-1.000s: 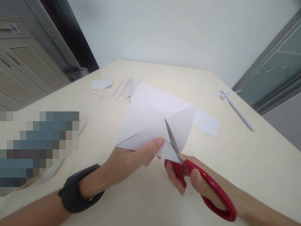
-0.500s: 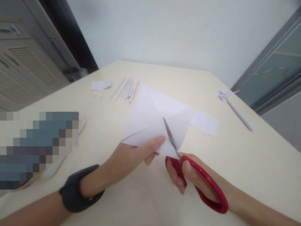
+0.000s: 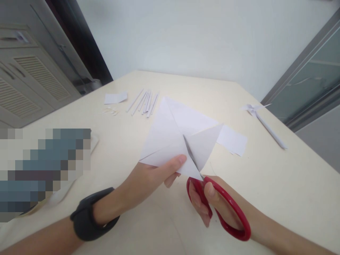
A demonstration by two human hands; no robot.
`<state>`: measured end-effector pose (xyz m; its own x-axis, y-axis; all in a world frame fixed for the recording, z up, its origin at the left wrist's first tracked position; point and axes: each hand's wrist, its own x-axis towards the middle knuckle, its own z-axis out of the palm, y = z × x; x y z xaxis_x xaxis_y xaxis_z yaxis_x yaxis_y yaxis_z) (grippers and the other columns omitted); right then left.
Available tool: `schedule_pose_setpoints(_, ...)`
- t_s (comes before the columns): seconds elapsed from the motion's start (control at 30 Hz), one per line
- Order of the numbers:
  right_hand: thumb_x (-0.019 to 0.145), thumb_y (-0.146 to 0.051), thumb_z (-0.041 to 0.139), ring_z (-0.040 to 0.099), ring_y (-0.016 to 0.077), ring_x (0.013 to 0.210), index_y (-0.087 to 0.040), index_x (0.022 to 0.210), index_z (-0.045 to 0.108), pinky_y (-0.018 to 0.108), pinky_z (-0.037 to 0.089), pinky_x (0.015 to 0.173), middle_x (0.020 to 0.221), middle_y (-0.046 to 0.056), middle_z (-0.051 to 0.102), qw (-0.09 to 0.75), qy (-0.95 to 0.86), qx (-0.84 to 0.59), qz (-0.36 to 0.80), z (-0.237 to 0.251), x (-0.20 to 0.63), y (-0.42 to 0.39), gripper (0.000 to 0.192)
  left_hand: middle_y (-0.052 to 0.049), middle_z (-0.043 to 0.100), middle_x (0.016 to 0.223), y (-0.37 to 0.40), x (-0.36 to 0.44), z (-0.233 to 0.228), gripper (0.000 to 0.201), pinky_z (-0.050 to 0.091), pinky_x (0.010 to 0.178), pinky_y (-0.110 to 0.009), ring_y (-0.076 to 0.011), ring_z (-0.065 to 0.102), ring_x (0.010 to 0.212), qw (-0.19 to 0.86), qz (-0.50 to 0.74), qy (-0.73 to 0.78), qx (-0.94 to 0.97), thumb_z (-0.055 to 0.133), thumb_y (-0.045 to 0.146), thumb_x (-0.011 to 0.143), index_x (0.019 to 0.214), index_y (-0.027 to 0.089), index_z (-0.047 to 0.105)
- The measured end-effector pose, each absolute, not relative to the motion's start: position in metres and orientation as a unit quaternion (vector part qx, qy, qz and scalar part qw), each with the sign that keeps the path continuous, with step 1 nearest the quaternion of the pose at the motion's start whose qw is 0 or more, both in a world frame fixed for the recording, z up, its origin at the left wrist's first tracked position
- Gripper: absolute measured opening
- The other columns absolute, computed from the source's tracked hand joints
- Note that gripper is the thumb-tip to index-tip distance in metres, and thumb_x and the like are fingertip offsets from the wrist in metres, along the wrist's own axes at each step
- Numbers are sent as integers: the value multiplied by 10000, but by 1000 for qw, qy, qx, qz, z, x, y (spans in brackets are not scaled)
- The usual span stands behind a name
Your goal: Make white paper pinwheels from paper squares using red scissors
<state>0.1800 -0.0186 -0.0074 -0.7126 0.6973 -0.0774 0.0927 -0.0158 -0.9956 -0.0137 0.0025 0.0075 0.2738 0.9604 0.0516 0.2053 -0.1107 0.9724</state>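
Observation:
My left hand (image 3: 148, 179) pinches the near edge of a creased white paper square (image 3: 170, 134), lifting it above the cream table (image 3: 278, 184). A black band sits on that wrist. My right hand (image 3: 212, 203) grips red-handled scissors (image 3: 225, 209). Their blades (image 3: 191, 156) are closed into the paper along a diagonal crease, reaching toward its centre.
On the table lie a small white paper rectangle (image 3: 232, 140) just right of the square, several rolled paper sticks (image 3: 145, 101), a paper scrap (image 3: 115, 98) with tiny bits at the back, and a paper pinwheel on a stick (image 3: 262, 122) at the right. A blurred patch covers the left side.
The scissor blades have closed further into the paper along the crease, and the handles have come together. The paper and both hands shifted slightly.

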Motion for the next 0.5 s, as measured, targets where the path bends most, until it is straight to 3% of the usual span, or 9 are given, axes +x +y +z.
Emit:
schedule_pose_setpoints(0.23,880,-628,232,455,91,489,-174,636,420,232,383,547,524,-23,456,221,-659,-318,645,-8,179,-20,549,51,402,420,4,-12,10,466,405,546,-224,-96,443,430,474,379,468,643,486,343,874,450,187,369)
schedule_pose_setpoints(0.5,909,-547,312,471,104,501,-182,618,414,235,386,578,480,-25,477,218,-651,-341,642,-8,180,-21,478,57,402,420,3,-11,13,447,406,557,-211,-92,454,444,487,368,473,635,494,316,866,454,186,380)
